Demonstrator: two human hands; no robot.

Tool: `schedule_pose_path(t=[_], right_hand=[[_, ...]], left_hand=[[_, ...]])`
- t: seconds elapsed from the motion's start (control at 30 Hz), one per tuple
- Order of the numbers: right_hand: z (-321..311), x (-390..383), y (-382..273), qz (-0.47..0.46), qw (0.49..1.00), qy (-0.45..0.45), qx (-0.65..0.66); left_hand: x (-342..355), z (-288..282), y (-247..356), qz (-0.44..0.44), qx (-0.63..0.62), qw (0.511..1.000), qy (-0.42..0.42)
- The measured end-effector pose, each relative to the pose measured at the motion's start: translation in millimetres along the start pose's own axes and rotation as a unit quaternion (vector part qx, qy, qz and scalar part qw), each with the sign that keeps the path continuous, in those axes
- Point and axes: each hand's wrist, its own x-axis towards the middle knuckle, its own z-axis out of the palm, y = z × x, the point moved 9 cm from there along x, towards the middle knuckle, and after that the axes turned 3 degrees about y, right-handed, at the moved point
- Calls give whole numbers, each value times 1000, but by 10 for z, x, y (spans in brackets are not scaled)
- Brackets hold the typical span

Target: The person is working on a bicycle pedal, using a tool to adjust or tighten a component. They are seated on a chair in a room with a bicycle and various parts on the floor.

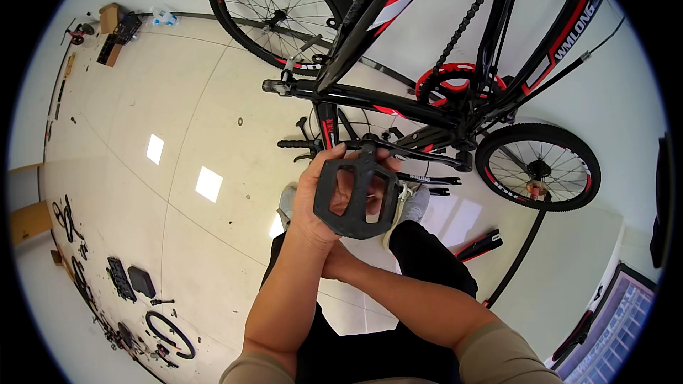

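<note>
My left hand point(319, 203) grips a black plastic pedal point(341, 220) from beneath, its fingers showing at the edges and through the openings. The pedal's top end meets a black crank arm point(427, 156), which extends rightward below the bicycle frame; whether they are joined is unclear. My right hand point(336, 262) is below my left wrist, its fingers hidden. Above them, a black bicycle frame point(384, 107) with red and white markings carries a red chainring point(447, 72) and a hanging chain. Fork pieces and a handlebar grip point(294, 144) lie behind the pedal.
Wheels point(279, 18) point(537, 167) stand at upper left and right by the white wall. A loose frame part point(478, 246) lies right of my legs. Scattered parts point(142, 282), a tire point(171, 334) and boxes point(110, 18) are along the left. A white ledge point(555, 256) is at right.
</note>
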Motion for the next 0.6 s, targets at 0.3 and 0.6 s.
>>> schedule_pose_path(t=[0.3, 0.6], right_hand=[[-15, -220, 156, 21, 991, -4, 134], [51, -184, 196, 39, 991, -12, 129]], left_hand=[[161, 260, -222, 16, -43, 995, -87], [140, 109, -116, 13, -11, 1000, -9]])
